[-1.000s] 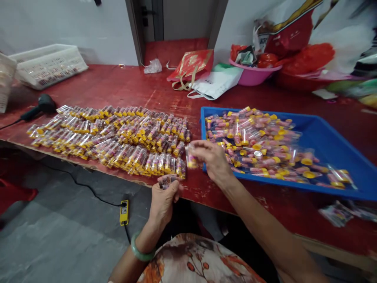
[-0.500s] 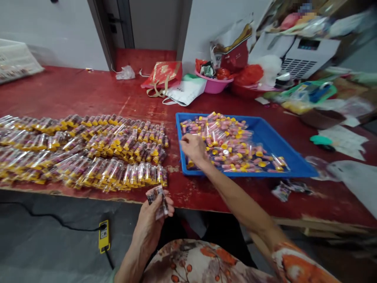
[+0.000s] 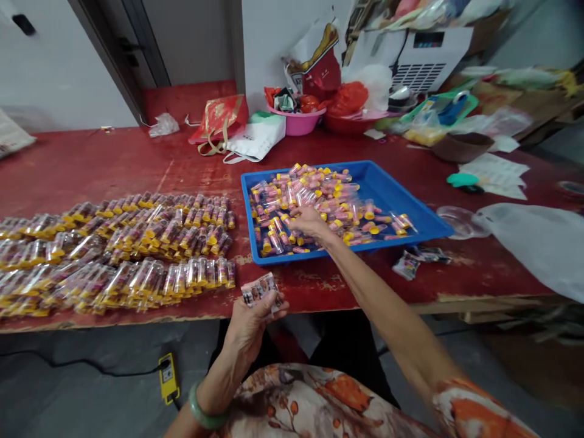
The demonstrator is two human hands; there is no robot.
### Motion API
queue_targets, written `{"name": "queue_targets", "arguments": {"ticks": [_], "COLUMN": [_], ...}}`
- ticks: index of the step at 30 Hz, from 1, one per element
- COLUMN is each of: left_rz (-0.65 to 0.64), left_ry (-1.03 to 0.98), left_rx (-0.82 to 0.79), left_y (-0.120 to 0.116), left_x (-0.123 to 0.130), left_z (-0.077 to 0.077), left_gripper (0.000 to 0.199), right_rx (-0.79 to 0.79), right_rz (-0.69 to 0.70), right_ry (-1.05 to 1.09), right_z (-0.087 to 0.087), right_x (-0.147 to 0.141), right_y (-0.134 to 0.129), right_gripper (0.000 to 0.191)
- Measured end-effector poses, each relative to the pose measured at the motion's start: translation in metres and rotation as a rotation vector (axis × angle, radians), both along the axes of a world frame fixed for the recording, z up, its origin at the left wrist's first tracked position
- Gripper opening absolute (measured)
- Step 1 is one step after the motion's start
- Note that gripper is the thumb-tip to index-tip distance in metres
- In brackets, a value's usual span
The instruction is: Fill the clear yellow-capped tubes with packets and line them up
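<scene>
In front of my body, my left hand [image 3: 255, 316] grips a small stack of printed plastic sleeves [image 3: 261, 291], its thumb pressed over them. My right hand [image 3: 310, 222] reaches over the near left part of a blue tray [image 3: 396, 182], its fingers bent together among small clear tubes [image 3: 276, 237] with yellow caps and pink contents. Whether a tube is between those fingertips is hidden. Left of the tray, many similar tubes [image 3: 150, 277], with dark printed wraps, lie in stacked rows on the red table [image 3: 118, 164].
More printed sleeves [image 3: 413, 261] lie by the tray's near right edge. A white plastic bag [image 3: 533, 237] sits at the right. Behind stand a red gift bag [image 3: 223, 115], a white tote [image 3: 258, 140] and a pink basin [image 3: 298, 121]. A yellow power strip [image 3: 168, 377] is on the floor.
My right hand has moved from the tray's left edge deeper into the tubes. My left hand still holds the sleeves, now turned flatter. The view has swung to the right.
</scene>
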State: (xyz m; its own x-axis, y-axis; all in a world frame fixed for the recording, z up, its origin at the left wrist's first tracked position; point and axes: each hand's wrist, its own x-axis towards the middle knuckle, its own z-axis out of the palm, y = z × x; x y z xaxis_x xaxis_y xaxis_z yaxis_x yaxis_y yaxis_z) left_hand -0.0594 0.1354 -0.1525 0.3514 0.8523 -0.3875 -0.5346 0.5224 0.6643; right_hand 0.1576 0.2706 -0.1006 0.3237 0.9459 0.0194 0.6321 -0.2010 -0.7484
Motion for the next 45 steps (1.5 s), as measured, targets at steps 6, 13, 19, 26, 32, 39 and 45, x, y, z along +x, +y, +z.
{"name": "queue_targets", "arguments": {"ticks": [6,13,19,26,32,39,45], "left_rz": [0.009,-0.106,-0.241,-0.325,-0.261,-0.217,-0.273], "left_ry": [0.009,0.108,0.149,0.166,0.103,0.073,-0.002], "left_rx": [0.03,0.03,0.061,0.092,0.12,0.028,-0.05], "left_y": [0.001,-0.005,-0.016,-0.021,-0.03,-0.033,-0.037], "left_x": [0.023,0.054,0.083,0.106,0.118,0.123,0.124], "left_z": [0.014,0.013,0.013,0.02,0.026,0.021,0.019], "left_gripper": [0.041,0.04,0.041,0.042,0.038,0.042,0.036], "right_rx": [0.276,0.365,0.328,0.36,0.429,0.495,0.629], "right_rz": [0.167,0.149,-0.145,-0.236,-0.21,-0.226,-0.137], "right_ry": [0.505,0.923,0.554,0.535,0.495,0.788,0.773], "right_z": [0.005,-0.023,-0.025,-0.017,-0.008,-0.028,-0.035], "right_x": [0.016,-0.01,-0.01,0.012,0.034,0.035,0.014], "right_y": [-0.095,-0.182,-0.206,-0.227,-0.261,-0.294,-0.298], "right_gripper": [0.022,0.015,0.013,0.012,0.019,0.023,0.016]}}
